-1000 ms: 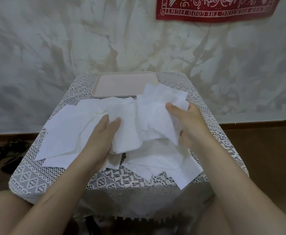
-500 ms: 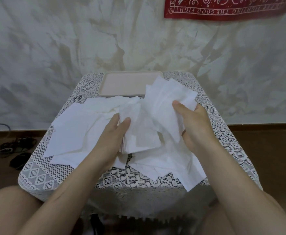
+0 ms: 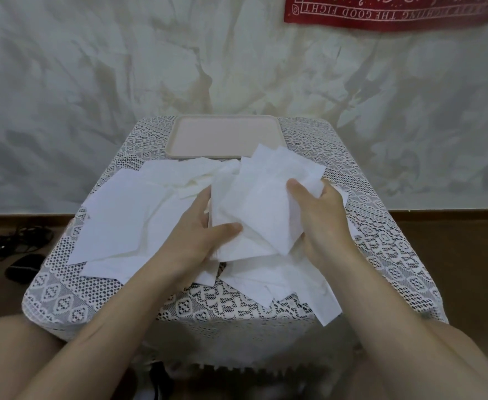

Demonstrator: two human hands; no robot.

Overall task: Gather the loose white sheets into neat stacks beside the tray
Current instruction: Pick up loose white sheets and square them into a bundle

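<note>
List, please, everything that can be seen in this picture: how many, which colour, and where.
tray: one, pale pink, far edge of the table
lace tablecloth: one, white, covering the table
loose sheets: many, number unclear, white, spread on the tablecloth at the left and front
bundle of sheets: one, white, between both hands, mid-table
banner: one, red with white lettering, on the wall, upper right
wall: mottled grey-white, behind the table
cables: black tangle, on the floor at left
dark object: one, black, beside the cables, kind unclear
left hand: one, grips the bundle's left edge
right hand: one, grips the bundle's right side
</note>
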